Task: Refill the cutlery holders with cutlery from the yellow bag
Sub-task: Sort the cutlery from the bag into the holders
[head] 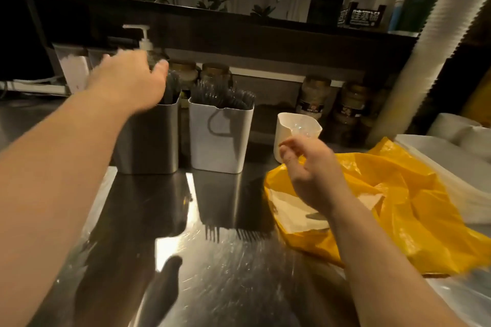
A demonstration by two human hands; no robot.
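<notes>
Two white cutlery holders stand side by side on the steel counter. The left holder (148, 141) lies in shadow, with dark cutlery showing at its top. The right holder (220, 138) is packed with dark plastic cutlery (223, 97). My left hand (127, 82) reaches over the left holder's top, fingers spread and blurred, thumb near the cutlery there. Whether it holds anything is hidden. My right hand (310, 170) hovers above the mouth of the crumpled yellow bag (393, 204), fingers loosely curled, holding nothing.
A small white cup (285, 130) stands behind my right hand. A pump bottle (144, 40) and several jars (314, 98) line the back under a dark shelf. A tall stack of white cups (435, 42) rises on the right, with white bags (451, 141) beside it.
</notes>
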